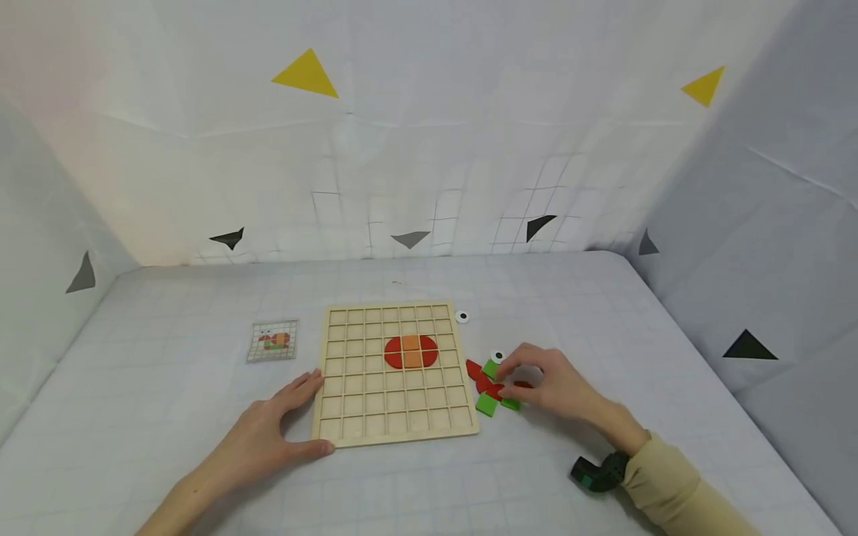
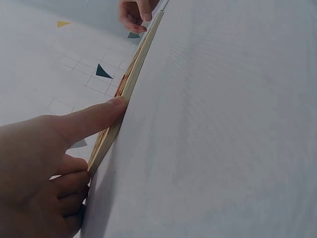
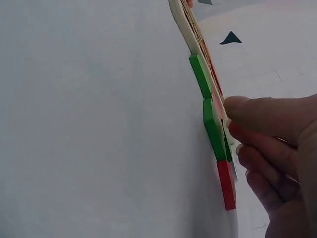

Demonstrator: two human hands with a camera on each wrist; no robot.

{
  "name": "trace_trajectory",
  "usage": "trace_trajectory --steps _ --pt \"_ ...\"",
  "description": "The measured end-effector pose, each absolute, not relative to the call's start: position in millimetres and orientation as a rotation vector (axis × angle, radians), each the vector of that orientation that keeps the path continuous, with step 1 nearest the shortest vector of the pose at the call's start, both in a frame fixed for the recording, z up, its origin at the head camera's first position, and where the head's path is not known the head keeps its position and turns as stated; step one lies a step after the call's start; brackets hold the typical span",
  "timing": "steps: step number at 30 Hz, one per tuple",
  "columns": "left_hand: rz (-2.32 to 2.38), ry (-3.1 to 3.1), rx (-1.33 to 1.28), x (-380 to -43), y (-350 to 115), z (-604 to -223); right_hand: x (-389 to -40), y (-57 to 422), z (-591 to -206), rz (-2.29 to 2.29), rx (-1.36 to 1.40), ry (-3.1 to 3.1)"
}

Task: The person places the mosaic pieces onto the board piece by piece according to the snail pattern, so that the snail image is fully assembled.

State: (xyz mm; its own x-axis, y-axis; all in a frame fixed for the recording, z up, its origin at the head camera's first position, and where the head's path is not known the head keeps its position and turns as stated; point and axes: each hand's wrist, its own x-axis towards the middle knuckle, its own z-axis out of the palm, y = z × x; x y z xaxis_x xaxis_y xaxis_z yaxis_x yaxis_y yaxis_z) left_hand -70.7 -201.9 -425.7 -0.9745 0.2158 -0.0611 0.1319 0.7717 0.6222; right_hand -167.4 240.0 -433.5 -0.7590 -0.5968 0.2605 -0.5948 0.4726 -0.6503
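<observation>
A square wooden grid board (image 1: 369, 406) lies flat, with red half-round pieces (image 1: 394, 352) and orange pieces (image 1: 411, 351) set in its middle cells. My left hand (image 1: 264, 432) rests against its near left corner, thumb stretched along the front edge (image 2: 106, 136) and fingertips at the left side. On the right, my right hand (image 1: 553, 383) reaches over a loose cluster of green square pieces (image 1: 486, 404) and red pieces (image 1: 482, 382). Its thumb and index finger are slightly apart, fingertips right at a red piece (image 1: 494, 391).
A small picture card (image 1: 272, 341) with a coloured figure lies left of the board. White eye pieces lie beside the board: one eye piece (image 1: 462, 317) near its far right corner, another eye piece (image 1: 497, 356) by the cluster. White sheeting with yellow and dark triangles (image 1: 749, 345) encloses the table.
</observation>
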Motion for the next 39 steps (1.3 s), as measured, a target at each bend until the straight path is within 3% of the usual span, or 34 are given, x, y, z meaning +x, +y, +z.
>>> trace_trajectory --steps 12,39 --pt "0.993 2.83 0.275 -70.0 -202.3 -428.6 -165.1 233.7 -445.2 -1.222 -1.113 2.75" --pt "1.001 2.841 0.299 -69.5 -202.7 -427.3 -164.7 236.6 -447.5 -1.246 -0.826 2.942"
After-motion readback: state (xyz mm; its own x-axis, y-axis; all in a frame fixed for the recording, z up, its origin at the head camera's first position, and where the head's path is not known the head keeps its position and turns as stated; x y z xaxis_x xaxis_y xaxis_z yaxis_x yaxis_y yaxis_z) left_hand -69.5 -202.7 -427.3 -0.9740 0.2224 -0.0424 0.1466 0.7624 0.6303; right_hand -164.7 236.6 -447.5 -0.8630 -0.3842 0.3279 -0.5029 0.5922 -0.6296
